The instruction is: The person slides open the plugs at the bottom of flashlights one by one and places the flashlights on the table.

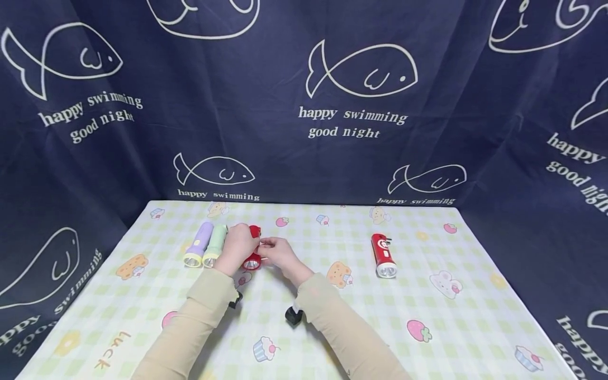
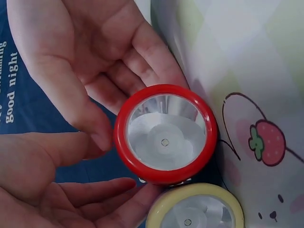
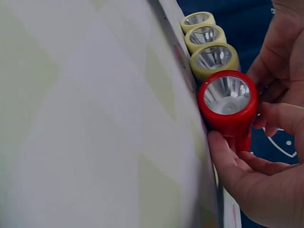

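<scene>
A red flashlight (image 1: pixel 252 262) lies on the table, its clear lens facing the person; the red-rimmed head (image 2: pixel 166 134) fills the middle of the left wrist view. My left hand (image 1: pixel 239 245) holds its body from the left and above, thumb on one side and fingers on the other. From the right, my right hand (image 1: pixel 280 256) grips the same body, with a finger under the head (image 3: pixel 228 99) in the right wrist view. Just left of it lie a green flashlight (image 1: pixel 216 244) and a purple flashlight (image 1: pixel 200 243). A third yellow-rimmed flashlight (image 3: pixel 214 59) is hidden by my left hand in the head view.
Another red flashlight (image 1: pixel 382 254), with a silver-white rim, lies apart on the right side of the table. A checked cloth (image 1: pixel 370 316) with cartoon prints covers the tabletop. Dark blue curtains (image 1: pixel 285 137) with fish drawings hang behind and at both sides.
</scene>
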`<action>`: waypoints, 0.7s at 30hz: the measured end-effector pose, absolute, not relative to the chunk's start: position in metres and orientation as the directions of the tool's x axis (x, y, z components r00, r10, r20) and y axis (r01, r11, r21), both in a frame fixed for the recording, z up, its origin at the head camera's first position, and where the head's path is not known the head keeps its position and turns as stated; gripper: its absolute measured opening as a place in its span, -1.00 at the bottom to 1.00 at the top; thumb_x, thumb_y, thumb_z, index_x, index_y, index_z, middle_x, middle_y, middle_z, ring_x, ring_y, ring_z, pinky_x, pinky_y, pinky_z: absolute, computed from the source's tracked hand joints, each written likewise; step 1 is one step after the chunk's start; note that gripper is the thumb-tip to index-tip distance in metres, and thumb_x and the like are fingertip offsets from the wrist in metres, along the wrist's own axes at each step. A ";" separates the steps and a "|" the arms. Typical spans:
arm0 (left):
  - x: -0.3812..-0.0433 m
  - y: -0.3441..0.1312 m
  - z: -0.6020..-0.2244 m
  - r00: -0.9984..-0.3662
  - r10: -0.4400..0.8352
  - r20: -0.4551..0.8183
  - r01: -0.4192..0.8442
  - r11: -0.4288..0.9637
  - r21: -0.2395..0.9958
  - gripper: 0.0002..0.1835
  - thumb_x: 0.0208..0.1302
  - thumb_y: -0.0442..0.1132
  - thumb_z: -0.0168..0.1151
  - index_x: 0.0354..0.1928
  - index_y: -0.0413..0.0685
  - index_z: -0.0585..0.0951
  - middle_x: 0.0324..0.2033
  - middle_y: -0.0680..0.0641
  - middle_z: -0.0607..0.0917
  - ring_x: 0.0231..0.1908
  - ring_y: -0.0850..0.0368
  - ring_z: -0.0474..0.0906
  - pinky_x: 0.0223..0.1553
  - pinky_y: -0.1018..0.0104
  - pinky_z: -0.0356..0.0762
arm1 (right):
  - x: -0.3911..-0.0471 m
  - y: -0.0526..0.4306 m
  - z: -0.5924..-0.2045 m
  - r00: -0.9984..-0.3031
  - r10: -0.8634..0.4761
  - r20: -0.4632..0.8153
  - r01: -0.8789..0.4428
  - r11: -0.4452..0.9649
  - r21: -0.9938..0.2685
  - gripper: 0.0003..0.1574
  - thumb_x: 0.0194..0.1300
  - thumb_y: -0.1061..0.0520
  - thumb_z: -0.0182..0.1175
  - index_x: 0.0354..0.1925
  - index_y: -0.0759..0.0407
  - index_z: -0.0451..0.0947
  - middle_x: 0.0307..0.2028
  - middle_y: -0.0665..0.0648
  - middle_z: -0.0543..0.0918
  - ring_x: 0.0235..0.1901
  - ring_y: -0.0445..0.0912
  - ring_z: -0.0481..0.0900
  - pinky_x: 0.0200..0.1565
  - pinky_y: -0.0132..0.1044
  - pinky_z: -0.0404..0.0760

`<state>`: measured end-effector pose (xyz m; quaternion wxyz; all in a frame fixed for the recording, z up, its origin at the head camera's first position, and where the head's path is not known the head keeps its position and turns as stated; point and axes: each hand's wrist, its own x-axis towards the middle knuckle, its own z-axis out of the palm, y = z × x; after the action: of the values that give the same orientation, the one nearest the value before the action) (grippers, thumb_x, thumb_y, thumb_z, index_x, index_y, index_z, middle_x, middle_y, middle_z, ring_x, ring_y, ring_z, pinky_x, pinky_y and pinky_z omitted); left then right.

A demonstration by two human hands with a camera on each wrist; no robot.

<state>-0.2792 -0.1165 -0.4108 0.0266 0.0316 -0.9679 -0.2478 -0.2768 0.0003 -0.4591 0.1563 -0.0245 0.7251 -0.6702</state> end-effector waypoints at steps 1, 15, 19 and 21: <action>-0.280 -0.116 -0.411 -0.996 -0.077 0.036 -0.051 0.876 0.479 -0.73 0.11 -0.25 0.28 -0.34 -0.41 0.60 -0.43 -0.28 0.67 -0.41 -0.10 0.61 -0.30 0.08 0.63 | -0.277 -0.001 -0.460 -0.952 -0.235 -0.195 0.175 0.104 -0.979 -0.43 0.13 0.27 0.19 0.12 0.46 0.42 -0.14 0.28 0.63 -0.28 -0.05 0.64 -0.18 -0.22 0.69; -0.279 -0.113 -0.412 -0.996 -0.083 0.031 -0.059 0.890 0.452 -0.72 0.16 -0.24 0.26 -0.31 -0.42 0.60 -0.32 -0.34 0.66 -0.34 -0.15 0.64 -0.28 0.05 0.64 | -0.276 -0.006 -0.461 -0.968 -0.143 -0.205 0.193 0.091 -0.977 -0.59 0.17 0.26 0.22 -0.02 0.43 0.53 -0.21 0.24 0.67 -0.45 -0.15 0.62 -0.32 -0.30 0.70; -0.278 -0.113 -0.412 -0.996 -0.081 0.024 -0.060 0.876 0.479 -0.77 0.14 -0.23 0.27 -0.42 -0.34 0.61 -0.40 -0.29 0.67 -0.41 -0.07 0.62 -0.33 0.10 0.64 | -0.274 -0.005 -0.459 -0.971 -0.111 -0.210 0.199 0.103 -0.975 -0.60 0.14 0.24 0.27 -0.04 0.42 0.55 -0.21 0.23 0.67 -0.48 -0.16 0.62 -0.32 -0.32 0.69; -0.278 -0.114 -0.413 -0.996 -0.081 0.024 -0.059 0.869 0.491 -0.78 0.14 -0.22 0.27 -0.47 -0.30 0.59 -0.46 -0.25 0.66 -0.46 -0.02 0.59 -0.38 0.15 0.62 | -0.273 -0.005 -0.459 -0.971 -0.102 -0.215 0.205 0.100 -0.974 -0.59 0.14 0.24 0.28 -0.05 0.41 0.55 -0.22 0.22 0.67 -0.46 -0.16 0.62 -0.31 -0.32 0.69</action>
<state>-0.2781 -0.1135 -0.4127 0.0216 0.0361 -0.9665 -0.2532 -0.2735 -0.0050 -0.4586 0.1147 0.0351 0.7327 -0.6699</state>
